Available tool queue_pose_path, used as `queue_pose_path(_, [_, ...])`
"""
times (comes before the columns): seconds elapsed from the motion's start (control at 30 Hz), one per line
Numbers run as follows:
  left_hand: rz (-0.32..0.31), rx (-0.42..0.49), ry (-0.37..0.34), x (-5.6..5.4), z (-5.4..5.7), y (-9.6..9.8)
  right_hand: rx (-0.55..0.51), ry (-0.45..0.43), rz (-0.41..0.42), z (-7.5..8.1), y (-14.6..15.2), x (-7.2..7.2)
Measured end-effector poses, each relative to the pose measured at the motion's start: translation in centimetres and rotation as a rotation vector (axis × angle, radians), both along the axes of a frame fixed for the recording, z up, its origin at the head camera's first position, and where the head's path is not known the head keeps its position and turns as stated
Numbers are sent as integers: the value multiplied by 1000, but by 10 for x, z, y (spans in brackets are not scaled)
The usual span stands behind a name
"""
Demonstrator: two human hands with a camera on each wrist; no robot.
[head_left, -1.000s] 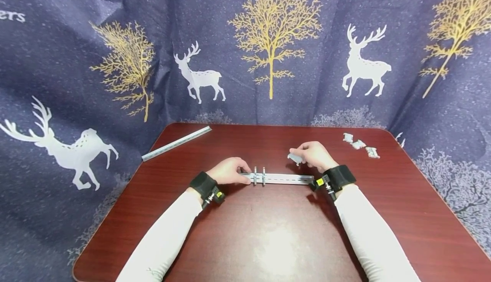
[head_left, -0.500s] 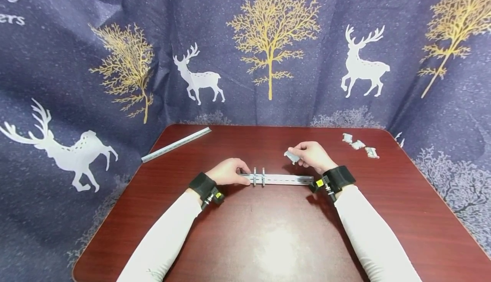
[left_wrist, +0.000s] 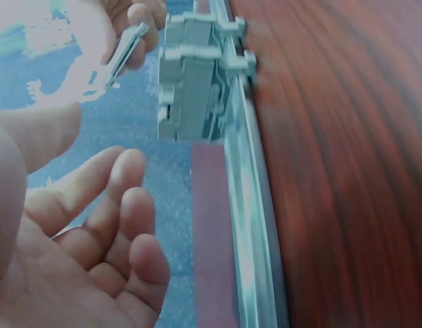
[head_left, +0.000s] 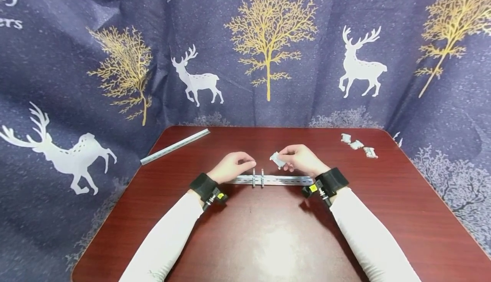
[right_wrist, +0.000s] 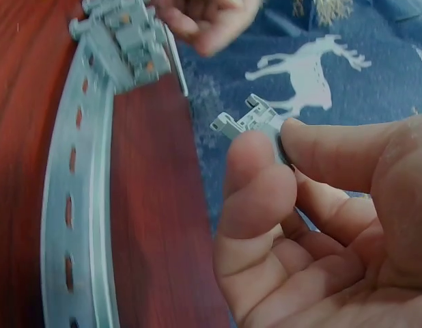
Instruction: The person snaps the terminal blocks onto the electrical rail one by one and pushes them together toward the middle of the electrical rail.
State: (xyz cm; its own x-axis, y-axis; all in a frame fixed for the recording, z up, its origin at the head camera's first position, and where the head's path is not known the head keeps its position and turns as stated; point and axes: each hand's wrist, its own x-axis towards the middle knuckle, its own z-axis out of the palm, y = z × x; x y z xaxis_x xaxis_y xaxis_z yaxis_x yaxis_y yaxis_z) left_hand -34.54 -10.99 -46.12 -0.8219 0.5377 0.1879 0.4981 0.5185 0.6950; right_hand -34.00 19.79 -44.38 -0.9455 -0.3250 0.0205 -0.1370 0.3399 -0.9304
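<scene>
A slotted metal DIN rail (head_left: 285, 180) lies crosswise on the table, with two grey terminal blocks (left_wrist: 190, 89) standing on it side by side. My right hand (head_left: 301, 160) pinches another grey terminal block (right_wrist: 255, 123) between thumb and index finger, above and behind the rail, to the right of the mounted pair. My left hand (head_left: 232, 167) hovers over the rail's left part, just left of the mounted blocks. Its fingers are loosely bent with nothing between them, and they are apart from the rail in the left wrist view. The left hand hides part of the rail in the head view.
Several things lie on the dark red table (head_left: 245, 231): a second metal rail (head_left: 175, 146) slants at the far left, and three loose terminal blocks (head_left: 356, 144) rest at the far right. A blue deer-print curtain (head_left: 245, 51) hangs behind the table.
My left hand has let go of the rail's left end and risen slightly. My right hand has carried its terminal block leftward, closer to the mounted pair.
</scene>
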Motion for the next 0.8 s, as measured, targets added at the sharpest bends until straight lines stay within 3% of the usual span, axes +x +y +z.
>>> queue_pose_path(0.33, [4,49,-27,7,2,11,-46,-25,99,4,-24,14])
queue_pose_path(0.8, [-49,60,-7,10,3,13,61,23,138,7,-33,20])
